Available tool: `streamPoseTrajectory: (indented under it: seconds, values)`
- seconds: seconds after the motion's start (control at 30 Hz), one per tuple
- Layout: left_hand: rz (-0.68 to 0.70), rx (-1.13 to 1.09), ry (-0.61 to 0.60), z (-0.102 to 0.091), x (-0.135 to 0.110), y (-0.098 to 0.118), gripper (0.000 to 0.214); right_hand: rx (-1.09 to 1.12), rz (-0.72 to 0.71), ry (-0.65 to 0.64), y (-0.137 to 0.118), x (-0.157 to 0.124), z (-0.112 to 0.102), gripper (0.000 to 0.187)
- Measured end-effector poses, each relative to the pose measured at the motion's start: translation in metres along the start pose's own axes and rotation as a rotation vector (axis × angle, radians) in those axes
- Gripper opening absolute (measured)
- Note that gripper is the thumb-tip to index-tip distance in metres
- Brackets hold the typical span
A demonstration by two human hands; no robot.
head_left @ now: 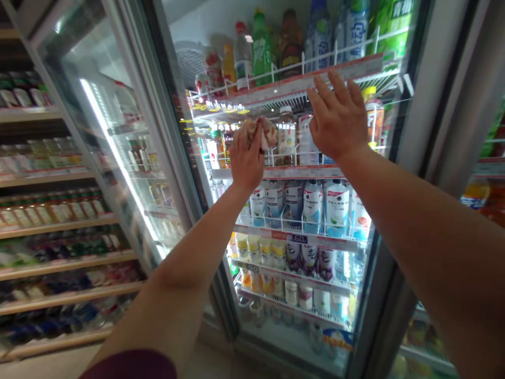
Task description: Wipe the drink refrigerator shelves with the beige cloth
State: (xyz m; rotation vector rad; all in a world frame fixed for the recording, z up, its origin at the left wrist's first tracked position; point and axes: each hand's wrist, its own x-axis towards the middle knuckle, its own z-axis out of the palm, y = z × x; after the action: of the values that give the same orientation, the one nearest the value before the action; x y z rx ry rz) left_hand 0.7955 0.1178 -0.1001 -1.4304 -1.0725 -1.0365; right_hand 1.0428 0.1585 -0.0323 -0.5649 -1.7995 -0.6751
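I reach with both arms into an open drinks fridge. My left hand (pixel 246 158) is closed around a small pale bottle (pixel 263 132), held in front of the second wire shelf (pixel 300 171). My right hand (pixel 336 120) is raised beside it, fingers stretched out and apart, with its fingertips near the price strip of the top shelf (pixel 300 81). It holds nothing. A clear bottle (pixel 286 134) and a white one (pixel 305 138) stand on the second shelf between the two hands.
The fridge's glass door (pixel 114 147) stands swung open to the left. Lower shelves carry rows of white and blue bottles (pixel 313 205) and small cups (pixel 260 250). Store shelves (pixel 55 221) with packaged goods run along the left wall. Another fridge (pixel 485 173) is at the right.
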Motion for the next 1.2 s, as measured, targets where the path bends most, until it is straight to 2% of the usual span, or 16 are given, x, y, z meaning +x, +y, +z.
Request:
streamPoseTrajectory:
  seconds: [0.1, 0.17, 0.23, 0.3, 0.4, 0.43, 0.5, 0.57, 0.63, 0.73, 0.8, 0.9, 1.0, 1.1, 1.17, 1.2]
  values:
    - [0.232, -0.019, -0.010, 0.007, -0.030, 0.024, 0.048, 0.023, -0.015, -0.006, 0.000, -0.001, -0.002, 0.060]
    - [0.380, -0.027, -0.074, 0.007, -0.048, 0.034, 0.046, 0.022, -0.017, -0.022, -0.001, -0.002, -0.004, 0.061]
    - [0.431, -0.037, -0.127, 0.005, -0.047, 0.032, 0.047, 0.006, -0.008, -0.049, -0.002, -0.002, -0.007, 0.063]
    - [0.370, -0.042, -0.126, 0.004, -0.024, 0.018, 0.051, -0.016, 0.009, -0.082, -0.004, -0.002, -0.009, 0.065]
    - [0.143, -0.053, -0.063, 0.006, 0.016, 0.000, 0.058, -0.042, 0.032, -0.122, -0.005, -0.001, -0.010, 0.066]
    - [0.069, -0.060, -0.040, 0.008, 0.021, -0.001, 0.059, -0.050, 0.043, -0.125, -0.005, 0.000, -0.009, 0.066]
    - [-0.017, -0.074, -0.018, 0.010, 0.016, 0.011, 0.058, -0.075, 0.068, -0.130, -0.004, 0.000, -0.007, 0.064]
    - [0.020, -0.089, -0.057, 0.009, -0.004, 0.033, 0.055, -0.103, 0.085, -0.131, -0.004, 0.001, -0.005, 0.065]
    - [0.162, -0.118, -0.143, 0.007, -0.022, 0.049, 0.052, -0.122, 0.086, -0.131, -0.004, 0.001, -0.005, 0.065]
    - [0.288, -0.146, -0.186, 0.004, -0.014, 0.045, 0.052, -0.139, 0.070, -0.138, -0.005, 0.000, -0.006, 0.066]
    - [0.226, -0.151, -0.142, 0.006, 0.012, 0.029, 0.054, -0.152, 0.064, -0.143, -0.005, 0.001, -0.007, 0.068]
    - [0.035, -0.163, -0.067, 0.013, 0.042, 0.016, 0.055, -0.171, 0.084, -0.134, -0.005, 0.003, -0.006, 0.068]
    - [-0.022, -0.159, -0.045, 0.019, 0.029, 0.038, 0.055, -0.176, 0.089, -0.114, -0.004, 0.004, -0.004, 0.066]
    - [0.181, -0.155, -0.161, 0.018, -0.003, 0.068, 0.051, -0.168, 0.057, -0.096, -0.002, 0.004, -0.003, 0.068]
    - [0.320, -0.158, -0.240, 0.015, -0.009, 0.071, 0.049, -0.161, 0.044, -0.097, -0.002, 0.004, -0.003, 0.068]
    - [0.333, -0.159, -0.248, 0.014, -0.004, 0.066, 0.048, -0.159, 0.048, -0.096, -0.002, 0.004, -0.003, 0.068]
